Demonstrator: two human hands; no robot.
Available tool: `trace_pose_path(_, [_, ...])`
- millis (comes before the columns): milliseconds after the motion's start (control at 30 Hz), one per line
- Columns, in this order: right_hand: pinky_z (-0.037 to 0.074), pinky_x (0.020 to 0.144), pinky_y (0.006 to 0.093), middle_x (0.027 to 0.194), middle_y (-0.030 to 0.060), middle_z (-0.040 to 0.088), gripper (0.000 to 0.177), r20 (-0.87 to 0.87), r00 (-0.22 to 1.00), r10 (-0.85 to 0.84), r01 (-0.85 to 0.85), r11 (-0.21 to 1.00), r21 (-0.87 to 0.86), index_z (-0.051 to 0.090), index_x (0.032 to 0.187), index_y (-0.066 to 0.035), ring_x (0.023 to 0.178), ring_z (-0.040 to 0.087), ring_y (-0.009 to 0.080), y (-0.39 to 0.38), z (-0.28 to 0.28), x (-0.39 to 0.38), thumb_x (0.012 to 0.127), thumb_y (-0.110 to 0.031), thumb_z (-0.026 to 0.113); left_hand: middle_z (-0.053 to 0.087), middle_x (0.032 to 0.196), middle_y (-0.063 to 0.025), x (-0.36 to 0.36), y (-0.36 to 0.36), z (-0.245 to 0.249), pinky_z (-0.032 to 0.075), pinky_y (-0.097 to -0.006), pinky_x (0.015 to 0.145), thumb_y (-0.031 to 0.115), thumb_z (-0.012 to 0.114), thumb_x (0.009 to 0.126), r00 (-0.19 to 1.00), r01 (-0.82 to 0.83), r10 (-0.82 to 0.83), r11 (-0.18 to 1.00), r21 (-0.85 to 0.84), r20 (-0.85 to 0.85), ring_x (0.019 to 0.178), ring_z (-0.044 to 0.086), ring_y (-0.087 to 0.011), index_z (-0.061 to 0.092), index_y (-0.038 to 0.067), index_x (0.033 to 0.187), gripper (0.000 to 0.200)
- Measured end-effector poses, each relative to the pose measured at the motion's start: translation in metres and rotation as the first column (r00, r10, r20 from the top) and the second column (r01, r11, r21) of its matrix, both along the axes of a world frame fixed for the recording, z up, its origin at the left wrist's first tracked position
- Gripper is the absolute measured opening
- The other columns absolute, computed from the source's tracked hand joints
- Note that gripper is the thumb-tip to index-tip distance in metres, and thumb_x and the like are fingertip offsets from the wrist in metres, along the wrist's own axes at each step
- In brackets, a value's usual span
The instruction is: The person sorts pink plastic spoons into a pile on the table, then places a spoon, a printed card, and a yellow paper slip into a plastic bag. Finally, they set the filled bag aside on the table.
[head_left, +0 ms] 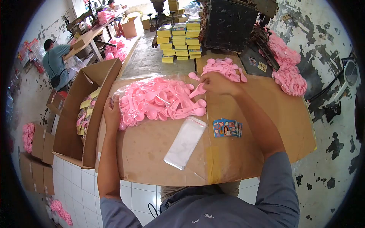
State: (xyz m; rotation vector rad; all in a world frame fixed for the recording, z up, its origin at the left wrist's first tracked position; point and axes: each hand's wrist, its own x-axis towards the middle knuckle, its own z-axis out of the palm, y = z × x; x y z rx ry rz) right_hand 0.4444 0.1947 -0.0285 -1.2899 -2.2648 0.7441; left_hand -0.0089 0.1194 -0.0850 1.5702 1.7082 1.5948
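Many glossy, round-bowled pink spoons (152,99)

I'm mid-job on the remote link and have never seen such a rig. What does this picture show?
There is no machine at work here: these are a person's two bare hands, seen by one camera worn on the head, looking forward and down. On the brown cardboard-covered table lie a large heap of pink plastic spoons with clear film around it, a smaller pink spoon pile, flat clear plastic sleeves and blue printed cards. The left hand touches the film at the large heap's edge. The right hand seems to pinch a single pink spoon between the piles.
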Motion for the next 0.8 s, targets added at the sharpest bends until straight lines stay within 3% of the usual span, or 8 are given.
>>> trace_pose_path(100, [0.054,0.075,0.0357,0.09,0.0125,0.072,0.028,0.024,1.0,-0.011,0.008,0.992,0.129,0.072,0.108,0.001,0.083,0.068,0.0201,0.009,0.028,0.034,0.084,-0.012,0.068,0.069,0.097,-0.0116,-0.001,0.001,-0.002,0.051,-0.0331,0.08,0.033,0.06,0.105,1.0,0.009,-0.009,0.999,-0.034,0.008,0.088,0.061,-0.0154,0.065,-0.006,0.112,0.04])
trace_pose_path(200, [0.055,0.083,0.0411,0.104,0.0206,0.073,0.034,0.12,0.95,-0.289,0.259,0.941,0.216,0.072,0.114,0.001,0.096,0.071,0.0329,0.027,0.039,0.064,0.083,-0.013,0.07,0.069,0.097,-0.0116,0.001,-0.001,0.002,0.051,-0.0334,0.08,0.033,0.06,0.105,1.0,0.008,-0.008,0.999,-0.039,0.005,0.088,0.062,-0.0159,0.065,-0.006,0.112,0.04])
trace_pose_path(300, [0.053,0.089,0.0432,0.111,0.0186,0.069,0.035,-0.054,0.833,-0.551,0.47,0.652,0.594,0.069,0.117,-0.002,0.106,0.066,0.0363,0.041,0.018,0.073,0.083,-0.011,0.071,0.069,0.096,-0.011,0.002,-0.001,0.0,0.051,-0.033,0.079,0.033,0.06,0.105,1.0,0.014,-0.014,1.0,0.003,0.004,0.087,0.062,-0.015,0.065,-0.006,0.111,0.04])
trace_pose_path(400, [0.05,0.094,0.0437,0.12,0.0154,0.064,0.036,0.019,0.931,-0.366,0.25,0.673,0.696,0.067,0.118,-0.005,0.111,0.062,0.0361,0.028,-0.005,0.043,0.083,-0.009,0.072,0.068,0.096,-0.0099,0.003,-0.001,0.003,0.05,-0.032,0.077,0.032,0.06,0.105,1.0,0.006,-0.006,1.0,-0.003,-0.016,0.087,0.061,-0.0138,0.065,-0.005,0.11,0.037])
trace_pose_path(467, [0.047,0.1,0.0486,0.117,0.0175,0.066,0.035,-0.018,0.997,0.072,-0.057,0.896,0.44,0.068,0.116,-0.005,0.114,0.06,0.0385,0.012,-0.013,0.008,0.082,-0.005,0.073,0.068,0.096,-0.0093,0.006,-0.005,0.009,0.05,-0.0312,0.077,0.03,0.06,0.105,1.0,0.0,-0.001,0.999,-0.037,-0.021,0.087,0.061,-0.0133,0.064,-0.005,0.11,0.036])
trace_pose_path(533, [0.047,0.1,0.0491,0.118,0.0152,0.065,0.029,0.123,0.98,0.154,-0.196,0.819,0.539,0.068,0.113,-0.004,0.113,0.06,0.0368,-0.007,-0.024,-0.016,0.085,-0.007,0.073,0.068,0.095,-0.0089,0.006,-0.006,0.009,0.05,-0.0308,0.077,0.029,0.06,0.106,1.0,0.003,-0.004,0.998,-0.056,-0.014,0.087,0.06,-0.0134,0.064,-0.005,0.11,0.035])
trace_pose_path(633, [0.049,0.096,0.0456,0.119,0.0136,0.064,0.024,0.22,0.973,0.071,-0.187,0.801,0.569,0.067,0.109,-0.004,0.111,0.061,0.0342,-0.003,-0.034,-0.026,0.086,-0.008,0.072,0.068,0.095,-0.009,0.002,-0.001,0.002,0.05,-0.031,0.077,0.029,0.06,0.105,0.999,0.027,-0.026,0.999,-0.025,0.023,0.087,0.061,-0.0138,0.064,-0.005,0.111,0.035])
trace_pose_path(800, [0.051,0.088,0.0404,0.112,0.013,0.064,0.021,0.125,0.981,0.148,-0.175,0.956,0.237,0.064,0.102,-0.004,0.106,0.062,0.0312,-0.021,0.003,-0.001,0.084,-0.01,0.073,0.069,0.096,-0.0112,0.0,0.001,0.0,0.051,-0.0324,0.079,0.03,0.06,0.105,1.0,0.011,-0.012,1.0,-0.005,-0.012,0.088,0.062,-0.0146,0.065,-0.006,0.112,0.037])
